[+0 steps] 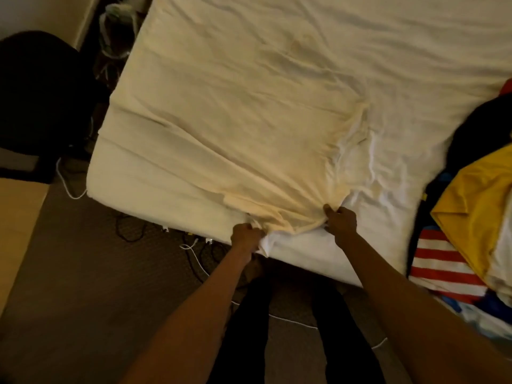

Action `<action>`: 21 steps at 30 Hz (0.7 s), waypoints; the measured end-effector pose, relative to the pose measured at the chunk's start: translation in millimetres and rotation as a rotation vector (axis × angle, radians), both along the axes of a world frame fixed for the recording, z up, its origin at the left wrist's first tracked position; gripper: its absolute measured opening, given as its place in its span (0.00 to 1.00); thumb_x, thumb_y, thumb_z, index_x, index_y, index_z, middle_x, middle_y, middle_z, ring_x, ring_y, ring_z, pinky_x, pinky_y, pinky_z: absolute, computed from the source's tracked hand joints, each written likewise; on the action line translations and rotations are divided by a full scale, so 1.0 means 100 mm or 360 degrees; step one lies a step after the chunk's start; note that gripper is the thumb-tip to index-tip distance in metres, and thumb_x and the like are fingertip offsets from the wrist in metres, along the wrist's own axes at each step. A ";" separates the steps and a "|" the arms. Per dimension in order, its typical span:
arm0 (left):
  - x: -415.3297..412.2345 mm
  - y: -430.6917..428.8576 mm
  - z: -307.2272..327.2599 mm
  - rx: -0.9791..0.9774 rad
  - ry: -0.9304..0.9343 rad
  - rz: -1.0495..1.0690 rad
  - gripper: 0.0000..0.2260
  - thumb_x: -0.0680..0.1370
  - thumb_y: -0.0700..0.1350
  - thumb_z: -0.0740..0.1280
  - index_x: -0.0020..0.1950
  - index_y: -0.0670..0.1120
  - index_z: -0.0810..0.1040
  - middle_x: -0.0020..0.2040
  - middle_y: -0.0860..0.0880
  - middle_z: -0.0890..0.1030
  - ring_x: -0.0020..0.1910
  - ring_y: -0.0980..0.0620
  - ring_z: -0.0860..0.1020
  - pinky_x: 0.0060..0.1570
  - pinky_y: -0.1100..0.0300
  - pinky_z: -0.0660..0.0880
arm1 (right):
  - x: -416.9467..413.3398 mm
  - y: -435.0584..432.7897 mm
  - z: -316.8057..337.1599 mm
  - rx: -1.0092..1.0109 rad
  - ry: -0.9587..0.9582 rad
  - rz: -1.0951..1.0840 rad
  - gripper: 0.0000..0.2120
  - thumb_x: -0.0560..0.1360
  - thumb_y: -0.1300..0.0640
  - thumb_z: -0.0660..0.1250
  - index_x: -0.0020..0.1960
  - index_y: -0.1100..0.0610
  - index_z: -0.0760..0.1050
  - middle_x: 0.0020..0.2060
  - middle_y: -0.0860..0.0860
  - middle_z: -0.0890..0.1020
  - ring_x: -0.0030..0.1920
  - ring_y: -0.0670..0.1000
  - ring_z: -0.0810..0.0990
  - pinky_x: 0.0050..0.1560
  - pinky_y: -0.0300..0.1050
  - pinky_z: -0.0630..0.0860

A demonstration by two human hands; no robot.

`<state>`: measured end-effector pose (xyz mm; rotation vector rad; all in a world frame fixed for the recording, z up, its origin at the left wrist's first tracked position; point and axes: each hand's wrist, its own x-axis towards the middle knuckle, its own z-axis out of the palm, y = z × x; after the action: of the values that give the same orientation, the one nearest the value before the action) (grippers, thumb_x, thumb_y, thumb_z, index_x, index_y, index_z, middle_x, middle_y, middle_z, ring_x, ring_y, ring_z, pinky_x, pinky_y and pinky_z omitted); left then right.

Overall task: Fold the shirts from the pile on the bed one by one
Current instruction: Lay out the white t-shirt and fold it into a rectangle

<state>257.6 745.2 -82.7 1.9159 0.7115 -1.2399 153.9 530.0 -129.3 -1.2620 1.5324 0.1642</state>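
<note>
The pale cream cotton shirt (249, 139) blends into the white sheet of the wide bed (360, 37), so its far edge and sleeves cannot be traced; its bunched hem buries the fingertips of the left hand (245, 238) and right hand (342, 221); the bed runs off the top and right edges; the heap of coloured clothes (468, 151) is cut by the right edge, its red-and-white striped garment (440, 261) partly under a yellow shirt (476, 200); the black rounded chair (41, 92) is cut at left; dim clutter (116, 29) beside the bed is too blurred to identify.
</note>
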 end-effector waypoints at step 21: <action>-0.03 -1.12 0.16 -0.0180 -0.0959 -0.1739 0.14 0.77 0.59 0.69 0.45 0.50 0.72 0.39 0.54 0.75 0.46 0.48 0.78 0.41 0.56 0.69 | 0.25 -1.22 0.32 -0.0605 -0.0121 0.0332 0.17 0.77 0.47 0.67 0.56 0.60 0.77 0.50 0.56 0.84 0.54 0.57 0.81 0.58 0.49 0.75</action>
<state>254.7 633.3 -66.6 2.4526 -0.8137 -1.0890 178.5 407.7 -97.6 -1.7100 1.4051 -0.0450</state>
